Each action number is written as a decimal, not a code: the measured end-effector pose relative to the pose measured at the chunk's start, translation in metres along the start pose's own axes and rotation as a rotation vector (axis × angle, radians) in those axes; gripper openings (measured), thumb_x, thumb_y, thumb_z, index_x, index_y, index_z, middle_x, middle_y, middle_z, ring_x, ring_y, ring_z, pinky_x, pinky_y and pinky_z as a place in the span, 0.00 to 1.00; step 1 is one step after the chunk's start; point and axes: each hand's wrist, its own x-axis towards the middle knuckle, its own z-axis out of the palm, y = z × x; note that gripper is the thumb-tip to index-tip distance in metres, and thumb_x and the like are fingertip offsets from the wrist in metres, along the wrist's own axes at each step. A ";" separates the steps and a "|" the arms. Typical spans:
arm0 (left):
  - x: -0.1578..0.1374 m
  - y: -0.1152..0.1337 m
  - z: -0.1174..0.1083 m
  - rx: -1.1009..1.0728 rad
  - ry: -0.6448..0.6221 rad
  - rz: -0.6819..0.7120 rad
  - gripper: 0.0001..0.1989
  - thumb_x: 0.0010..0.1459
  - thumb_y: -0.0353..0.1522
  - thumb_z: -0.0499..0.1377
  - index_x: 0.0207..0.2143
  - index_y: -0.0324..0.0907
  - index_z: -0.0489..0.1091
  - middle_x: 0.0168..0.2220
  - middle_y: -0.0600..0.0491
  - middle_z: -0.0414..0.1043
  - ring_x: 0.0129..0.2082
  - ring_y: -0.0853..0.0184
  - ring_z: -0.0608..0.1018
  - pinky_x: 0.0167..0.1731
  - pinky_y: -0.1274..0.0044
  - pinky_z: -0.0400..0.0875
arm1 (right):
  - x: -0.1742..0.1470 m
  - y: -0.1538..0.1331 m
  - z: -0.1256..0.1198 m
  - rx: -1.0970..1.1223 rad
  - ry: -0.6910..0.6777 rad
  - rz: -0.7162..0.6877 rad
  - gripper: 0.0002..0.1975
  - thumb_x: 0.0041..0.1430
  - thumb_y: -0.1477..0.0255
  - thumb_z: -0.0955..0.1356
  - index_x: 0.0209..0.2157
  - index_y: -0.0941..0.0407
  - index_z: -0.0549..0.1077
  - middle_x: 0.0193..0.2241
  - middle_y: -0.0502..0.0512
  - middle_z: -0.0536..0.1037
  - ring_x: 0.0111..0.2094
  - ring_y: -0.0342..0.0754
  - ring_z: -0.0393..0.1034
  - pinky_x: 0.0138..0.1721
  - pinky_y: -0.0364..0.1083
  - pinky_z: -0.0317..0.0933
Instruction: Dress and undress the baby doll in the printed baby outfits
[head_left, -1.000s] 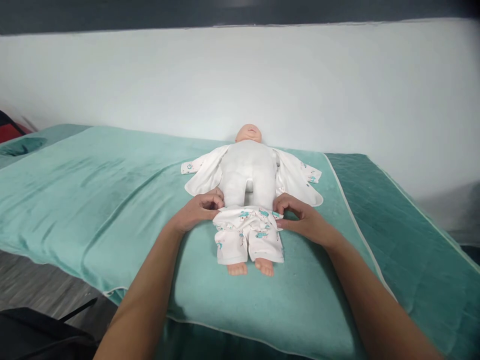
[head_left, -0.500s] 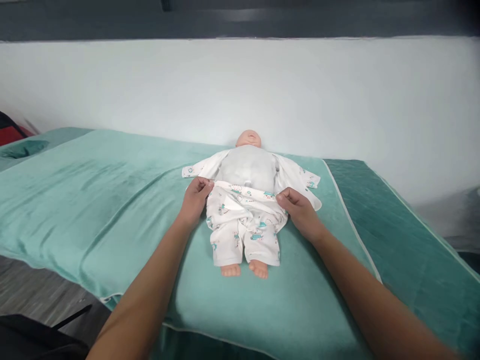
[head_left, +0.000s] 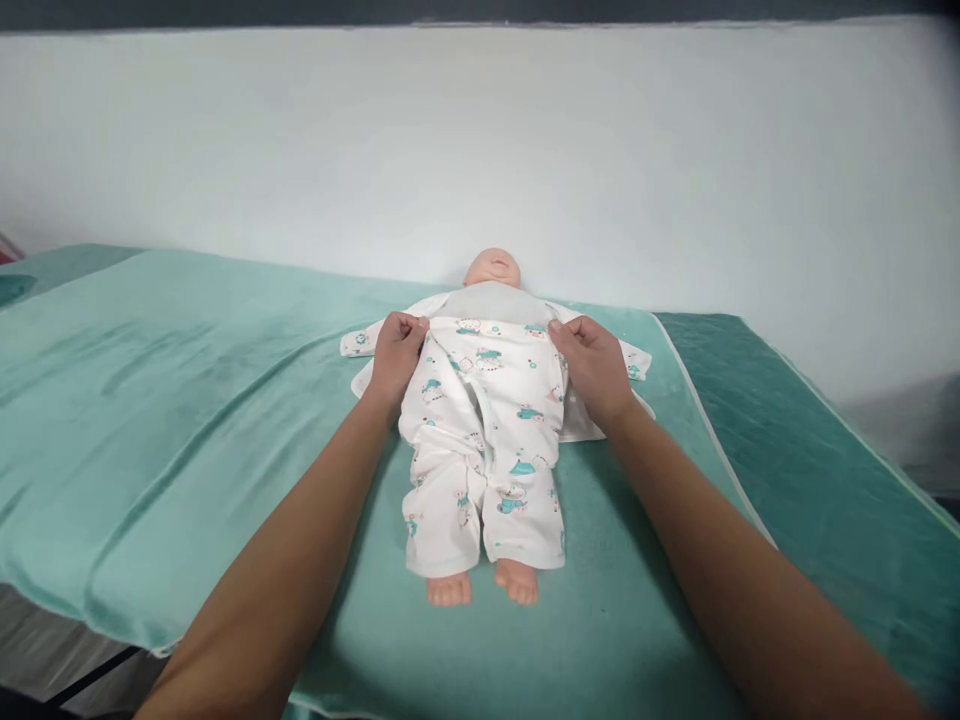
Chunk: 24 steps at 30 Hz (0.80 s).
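Observation:
A baby doll (head_left: 491,267) lies on its back, head toward the wall and bare feet toward me. White baby pants (head_left: 517,410) with a teal and red print cover its legs and reach up over its belly. My left hand (head_left: 400,355) pinches the waistband at its left corner. At the right corner, my right hand (head_left: 592,365) grips the same waistband between thumb and fingers. Beneath the doll a white baby shirt (head_left: 581,420) lies spread, its sleeves out to both sides and its front open. The doll's lower torso is hidden by the pants.
A light green cloth (head_left: 225,340) covers the bed under the doll, with a fold running along the left. Darker green fabric (head_left: 840,470) shows at the right. A white wall (head_left: 480,150) rises right behind the doll's head.
Both hands have moved up toward the doll's chest, drawing the waistband with them. The bunched pants are now stretched out over the belly. The camera view has tilted down slightly.

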 end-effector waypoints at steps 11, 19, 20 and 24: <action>-0.016 0.016 -0.011 0.149 -0.263 -0.184 0.14 0.58 0.43 0.59 0.29 0.41 0.67 0.25 0.58 0.62 0.26 0.71 0.64 0.27 0.79 0.56 | 0.003 0.005 -0.009 -0.102 -0.295 0.111 0.20 0.59 0.53 0.66 0.24 0.54 0.65 0.22 0.46 0.64 0.27 0.43 0.56 0.30 0.44 0.53; -0.020 0.022 -0.024 0.130 -0.439 -0.298 0.24 0.51 0.53 0.61 0.34 0.41 0.73 0.30 0.52 0.75 0.32 0.62 0.73 0.31 0.74 0.66 | 0.002 0.002 -0.033 0.017 -0.653 0.281 0.15 0.52 0.58 0.72 0.31 0.55 0.72 0.28 0.48 0.74 0.30 0.44 0.65 0.34 0.45 0.59; -0.020 0.022 -0.024 0.105 -0.450 -0.321 0.26 0.50 0.54 0.61 0.36 0.41 0.74 0.31 0.51 0.75 0.33 0.61 0.74 0.32 0.72 0.68 | 0.001 0.002 -0.033 0.044 -0.672 0.306 0.14 0.51 0.59 0.73 0.33 0.54 0.71 0.30 0.49 0.75 0.32 0.45 0.67 0.35 0.45 0.60; -0.023 0.022 -0.024 -0.035 -0.515 -0.416 0.28 0.49 0.52 0.64 0.44 0.41 0.74 0.35 0.49 0.78 0.35 0.59 0.77 0.36 0.69 0.71 | -0.001 -0.001 -0.031 0.071 -0.685 0.335 0.14 0.48 0.65 0.75 0.33 0.54 0.70 0.32 0.49 0.77 0.35 0.46 0.70 0.36 0.45 0.62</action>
